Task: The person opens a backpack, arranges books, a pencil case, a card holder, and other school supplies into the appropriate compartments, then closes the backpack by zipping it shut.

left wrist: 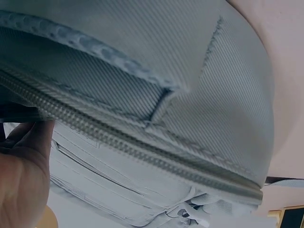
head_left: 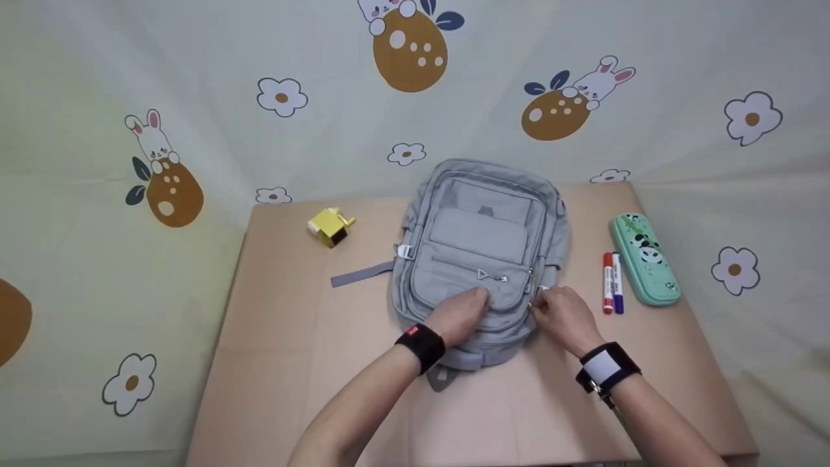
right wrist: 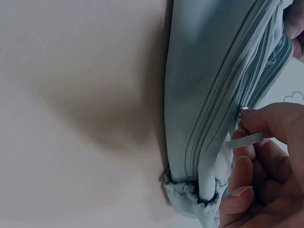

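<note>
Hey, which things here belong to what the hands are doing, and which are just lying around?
In the job:
grey backpack, left hand on its front
zipper pull, at the right hand's fingertips

Apparently just lying around, touched by neither hand:
yellow object
red marker
blue marker
green panda pencil case

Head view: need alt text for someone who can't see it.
A gray backpack lies on a tan tabletop; a person's right hand pinches at its right edge, left hand touching its front. A yellow boxy object sits left; a red marker, blue marker and green panda pencil case lie right.
</note>
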### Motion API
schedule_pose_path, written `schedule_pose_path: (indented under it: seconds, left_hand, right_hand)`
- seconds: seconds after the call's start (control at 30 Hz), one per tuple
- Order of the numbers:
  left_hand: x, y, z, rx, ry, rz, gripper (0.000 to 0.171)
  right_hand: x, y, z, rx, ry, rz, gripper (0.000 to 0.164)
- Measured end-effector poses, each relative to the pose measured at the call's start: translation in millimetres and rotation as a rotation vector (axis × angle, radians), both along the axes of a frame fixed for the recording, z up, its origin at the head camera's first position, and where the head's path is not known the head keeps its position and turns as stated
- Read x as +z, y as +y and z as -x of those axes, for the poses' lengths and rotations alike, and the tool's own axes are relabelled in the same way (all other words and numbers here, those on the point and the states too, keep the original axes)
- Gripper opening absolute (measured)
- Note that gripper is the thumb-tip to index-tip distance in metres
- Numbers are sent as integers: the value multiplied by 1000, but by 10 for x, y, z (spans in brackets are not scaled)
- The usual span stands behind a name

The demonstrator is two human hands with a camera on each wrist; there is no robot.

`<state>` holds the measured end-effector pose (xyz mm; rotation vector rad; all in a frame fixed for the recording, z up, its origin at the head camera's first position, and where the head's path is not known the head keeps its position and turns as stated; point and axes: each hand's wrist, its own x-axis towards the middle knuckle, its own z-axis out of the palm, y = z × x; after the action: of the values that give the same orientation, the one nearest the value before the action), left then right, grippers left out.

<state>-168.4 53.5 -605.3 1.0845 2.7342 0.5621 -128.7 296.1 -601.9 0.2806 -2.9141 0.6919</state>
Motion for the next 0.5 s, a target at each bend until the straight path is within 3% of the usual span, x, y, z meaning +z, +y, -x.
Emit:
schedule_pose_path:
  seconds: [0.27, 0.5]
  left_hand:
    - [6, -14, 2, 8, -14, 15, 12]
    - [-14, -71, -7, -63, 73, 66, 9]
  right_hand:
    - [10, -92, -108, 30, -98, 26, 7]
    - [-15, -81, -145, 8, -114, 41, 5]
